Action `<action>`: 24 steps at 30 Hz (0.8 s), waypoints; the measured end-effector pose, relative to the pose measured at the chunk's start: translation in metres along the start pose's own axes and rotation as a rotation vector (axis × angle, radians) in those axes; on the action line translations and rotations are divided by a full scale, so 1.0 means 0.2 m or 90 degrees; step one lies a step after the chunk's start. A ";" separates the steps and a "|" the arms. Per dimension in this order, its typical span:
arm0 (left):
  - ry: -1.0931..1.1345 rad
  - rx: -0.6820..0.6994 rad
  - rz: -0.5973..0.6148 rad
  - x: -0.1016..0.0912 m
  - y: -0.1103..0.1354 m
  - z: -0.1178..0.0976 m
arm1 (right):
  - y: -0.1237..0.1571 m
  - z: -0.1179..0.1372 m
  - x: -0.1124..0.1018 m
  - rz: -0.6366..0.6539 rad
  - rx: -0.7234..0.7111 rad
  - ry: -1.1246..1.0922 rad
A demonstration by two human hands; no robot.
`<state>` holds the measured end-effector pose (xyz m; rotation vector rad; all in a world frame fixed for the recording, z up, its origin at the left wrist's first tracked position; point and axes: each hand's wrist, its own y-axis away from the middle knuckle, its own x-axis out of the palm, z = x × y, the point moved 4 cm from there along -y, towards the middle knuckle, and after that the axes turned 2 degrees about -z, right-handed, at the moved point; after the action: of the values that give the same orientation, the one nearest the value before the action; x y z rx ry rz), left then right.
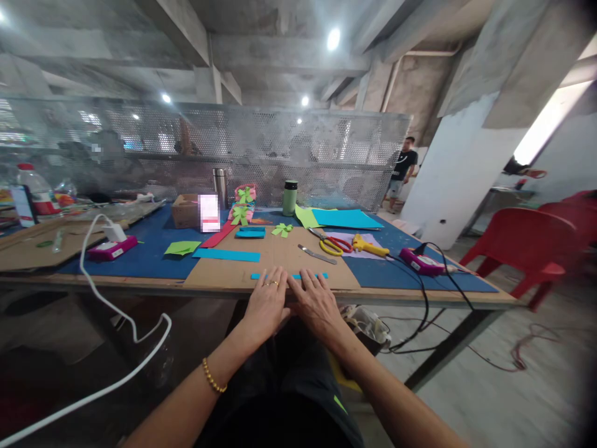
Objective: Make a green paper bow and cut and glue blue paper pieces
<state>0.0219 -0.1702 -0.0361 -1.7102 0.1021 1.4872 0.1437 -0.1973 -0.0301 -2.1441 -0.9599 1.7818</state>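
Note:
Both hands lie side by side at the table's front edge, on a narrow blue strip [290,276] that rests on a brown cardboard sheet [224,277]. My left hand [268,302], with a ring, lies flat with its fingers stretched over the strip's left part. Over its right part, my right hand [317,302] is flat too, fingers slightly spread. Just beyond are a wider blue strip [227,255], a folded blue piece [250,233], a green bow-like paper shape [282,230] and a metal blade-like tool [317,254].
Scissors [332,244] and a yellow glue gun [370,246] lie to the right, near a purple power strip [421,261] with black cables. Blue sheets [347,218] and a green tumbler [290,199] stand farther back. A white cable [88,274] hangs over the left front edge.

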 end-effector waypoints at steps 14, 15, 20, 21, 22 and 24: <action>-0.017 -0.070 -0.008 -0.04 0.02 -0.02 | 0.21 -0.35 -0.05 0.012 0.108 0.046; -0.011 -0.076 -0.008 -0.05 0.02 -0.03 | 0.22 -0.38 -0.07 0.014 0.122 0.057; -0.003 -0.084 -0.022 -0.04 0.02 -0.04 | 0.11 -0.29 -0.12 -0.065 0.078 0.024; -0.006 -0.084 -0.025 -0.03 0.02 -0.03 | 0.07 -0.23 -0.10 -0.065 0.032 -0.009; -0.008 -0.085 -0.026 -0.02 0.02 -0.03 | 0.04 -0.17 -0.08 -0.056 -0.012 -0.045; -0.011 -0.084 -0.021 0.01 0.02 -0.02 | -0.02 -0.08 -0.01 -0.028 -0.044 -0.096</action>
<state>0.0234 -0.1753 -0.0395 -1.7945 -0.0334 1.5123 0.1575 -0.1920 -0.0222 -2.0336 -1.1096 1.9393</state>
